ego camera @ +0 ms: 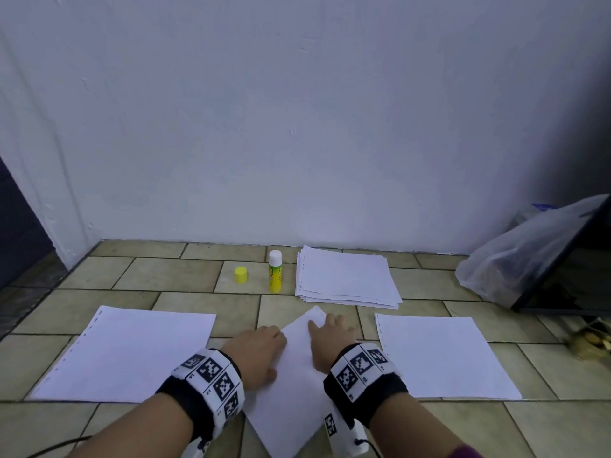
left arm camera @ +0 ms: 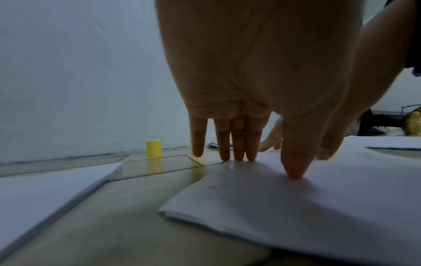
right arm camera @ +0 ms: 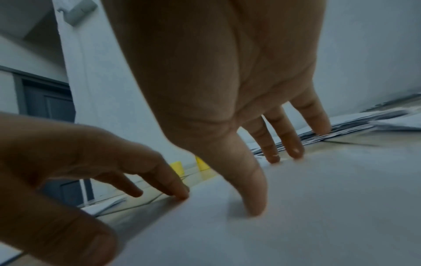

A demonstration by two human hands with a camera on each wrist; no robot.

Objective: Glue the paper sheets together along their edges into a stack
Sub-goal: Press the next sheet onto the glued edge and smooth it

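Observation:
A turned stack of white sheets (ego camera: 294,375) lies on the tiled floor between my hands. My left hand (ego camera: 261,348) presses its left edge with straight fingers (left arm camera: 238,144) and thumb. On the stack's far right part rests my right hand (ego camera: 327,335), fingers (right arm camera: 284,140) spread flat. An uncapped glue stick (ego camera: 275,272) stands upright behind, its yellow cap (ego camera: 241,275) beside it on the left. More loose sheets (ego camera: 347,279) are piled near the wall. Single sheets lie at the left (ego camera: 129,352) and the right (ego camera: 443,355).
A white wall (ego camera: 297,127) closes the far side. At the right stand a plastic bag (ego camera: 515,259) and a dark tilted panel (ego camera: 568,269). A gold object (ego camera: 591,342) sits by the right edge. A dark doorway (ego camera: 20,226) opens at the left.

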